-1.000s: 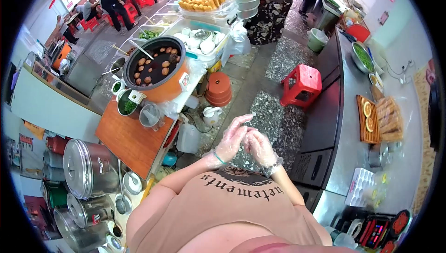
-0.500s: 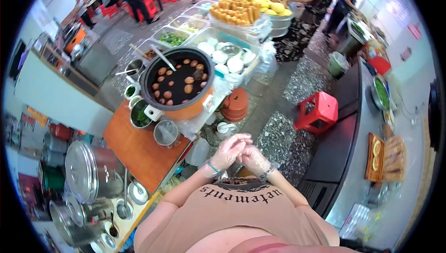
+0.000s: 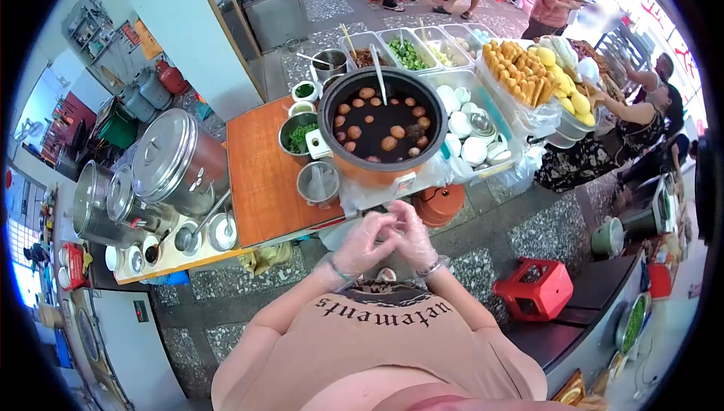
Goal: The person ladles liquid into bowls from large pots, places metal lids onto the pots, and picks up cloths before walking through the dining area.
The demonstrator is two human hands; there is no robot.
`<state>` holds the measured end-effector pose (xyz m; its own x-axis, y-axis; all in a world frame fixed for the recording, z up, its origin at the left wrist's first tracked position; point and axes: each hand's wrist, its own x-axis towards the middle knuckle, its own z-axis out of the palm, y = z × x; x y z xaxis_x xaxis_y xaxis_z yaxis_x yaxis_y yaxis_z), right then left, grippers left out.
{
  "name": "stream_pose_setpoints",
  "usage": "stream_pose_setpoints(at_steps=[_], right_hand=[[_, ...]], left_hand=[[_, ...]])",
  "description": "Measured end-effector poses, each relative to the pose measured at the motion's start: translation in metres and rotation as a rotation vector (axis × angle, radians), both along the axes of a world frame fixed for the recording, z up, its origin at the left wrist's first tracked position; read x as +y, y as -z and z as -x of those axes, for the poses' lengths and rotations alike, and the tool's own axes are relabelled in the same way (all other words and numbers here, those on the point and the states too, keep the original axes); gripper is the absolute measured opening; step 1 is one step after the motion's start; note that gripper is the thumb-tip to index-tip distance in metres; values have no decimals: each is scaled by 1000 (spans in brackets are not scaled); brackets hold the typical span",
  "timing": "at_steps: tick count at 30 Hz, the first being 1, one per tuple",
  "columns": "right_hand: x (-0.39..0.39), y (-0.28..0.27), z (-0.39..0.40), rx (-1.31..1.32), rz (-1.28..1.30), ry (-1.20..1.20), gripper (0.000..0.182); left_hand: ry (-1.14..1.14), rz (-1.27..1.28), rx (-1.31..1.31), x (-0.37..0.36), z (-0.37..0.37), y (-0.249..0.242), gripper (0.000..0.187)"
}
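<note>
My left hand (image 3: 365,245), in a clear plastic glove, is in front of my chest with fingers loosely bent and apart. My right hand (image 3: 415,240), gloved the same way, touches it at the fingers, with its own fingers pointing up and apart. I see nothing held in either. Just beyond them stands a large pot (image 3: 381,164) of dark liquid with brown eggs (image 3: 388,143) and a pale-handled utensil (image 3: 381,88) leaning in it. A clear container (image 3: 318,183) sits left of the pot, near the counter's edge.
Chopped greens (image 3: 303,138) fill a bowl left of the pot. A tub (image 3: 507,156) of white lidded cups and a pile of fried dough sticks (image 3: 520,72) stand right. Steel pots (image 3: 175,151) are at left, a red stool (image 3: 534,289) at right. Other people are beyond.
My view has turned left, so the counter and pot sit farther right and the steel pots show more fully. My hands stay together, but their fingers have loosened and shifted.
</note>
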<state>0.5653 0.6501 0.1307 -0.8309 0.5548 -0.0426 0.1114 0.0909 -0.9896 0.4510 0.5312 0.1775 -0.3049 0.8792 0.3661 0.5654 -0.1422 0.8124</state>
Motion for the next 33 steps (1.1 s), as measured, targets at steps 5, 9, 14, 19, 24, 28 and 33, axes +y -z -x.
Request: stream_pose_setpoints(at_steps=[5,9,14,19,24,28,33], right_hand=[[13,-17,0,47,-154,-104,70],[5,-21,7,72,-78,-122,62],[-6,-31,13,172,56,-76,58],[-8,-33,18,179,187,-118,63],[-15,-46,19,103,248,-111,67],[-26,-41,28,180,315,-82,62],[-34,-39,30,262,395,-76,58]], left_hand=[[68,190,-123,7,-11,26,22],[4,264,-546,4,-13,24,22],[40,134,-594,6,-1,21,21],[224,234,-452,-5,24,2,17],[291,285,-464,-14,36,-13,19],[191,362,-519,-19,45,-18,16],[187,335,-581,-25,57,-13,18]])
